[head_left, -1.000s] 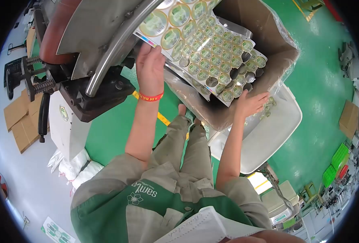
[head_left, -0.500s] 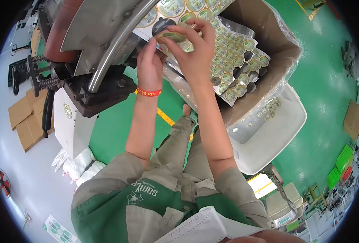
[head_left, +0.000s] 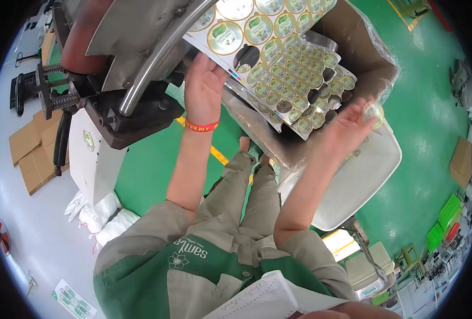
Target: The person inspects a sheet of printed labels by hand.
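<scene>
My left hand point(head_left: 203, 90), with a red band at the wrist, is at the near edge of a printed sheet of round labels point(head_left: 238, 63). Its fingertips are hidden under the sheet, which it holds up at that edge. One hole shows dark in the sheet where a round is out. Out to the right, my right hand point(head_left: 347, 126) pinches a single round label point(head_left: 373, 114) with a gold-green rim, above the white tub point(head_left: 393, 154). More punched sheets with small rounds point(head_left: 302, 74) lie below the held sheet, in a carton.
The cardboard carton point(head_left: 371, 58) is lined with clear plastic. At left stands a machine with a curved metal bar point(head_left: 159, 61) and a dark base point(head_left: 135, 125), close to my left forearm. Flattened cardboard point(head_left: 39, 159) and white bags point(head_left: 105, 218) lie on the floor.
My right hand has swung away from the sheet, right and toward me, carrying a round label. My left hand has shifted slightly right, under the sheet's edge. The sheet shows more fully.
</scene>
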### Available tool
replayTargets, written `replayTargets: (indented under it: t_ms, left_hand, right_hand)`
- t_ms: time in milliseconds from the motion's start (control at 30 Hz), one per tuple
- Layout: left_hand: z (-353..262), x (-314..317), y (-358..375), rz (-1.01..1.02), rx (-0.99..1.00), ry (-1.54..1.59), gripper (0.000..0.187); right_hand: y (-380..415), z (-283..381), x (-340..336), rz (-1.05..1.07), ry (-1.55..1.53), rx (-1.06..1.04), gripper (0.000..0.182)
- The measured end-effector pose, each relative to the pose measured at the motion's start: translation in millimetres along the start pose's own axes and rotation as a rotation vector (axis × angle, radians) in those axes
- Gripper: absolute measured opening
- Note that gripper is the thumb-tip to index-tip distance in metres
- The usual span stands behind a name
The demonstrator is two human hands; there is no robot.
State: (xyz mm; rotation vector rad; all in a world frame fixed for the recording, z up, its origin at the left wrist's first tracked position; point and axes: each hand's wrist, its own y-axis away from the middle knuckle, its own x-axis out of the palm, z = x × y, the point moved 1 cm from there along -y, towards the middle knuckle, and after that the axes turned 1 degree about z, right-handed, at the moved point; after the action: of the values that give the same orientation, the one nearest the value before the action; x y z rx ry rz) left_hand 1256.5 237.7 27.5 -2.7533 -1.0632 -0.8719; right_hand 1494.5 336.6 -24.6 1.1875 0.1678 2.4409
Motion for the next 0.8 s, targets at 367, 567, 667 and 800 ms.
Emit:
replayTargets:
  t_ms: [367,567,667,800]
  left_hand:
    - [7.3,-0.9,0.1,-0.025,-0.006,0.037,0.048]
    - [6.9,-2.4,-5.9,-0.076,-0.027,-0.02,0.043]
    - [5.5,-4.1,-6.6,-0.074,-0.07,-0.14,0.041]
    - [3.4,-1.8,-6.0,-0.069,-0.034,-0.09,0.033]
  right_hand:
    - [21.1,-33.2,15.4,0.285,0.715,-0.137,0.027]
    - [61.8,-75.1,109.9,0.868,0.938,-0.422,0.034]
    - [65.4,-91.8,124.5,0.939,0.992,-0.564,0.038]
    - [61.7,-91.8,115.6,1.004,0.923,-0.584,0.037]
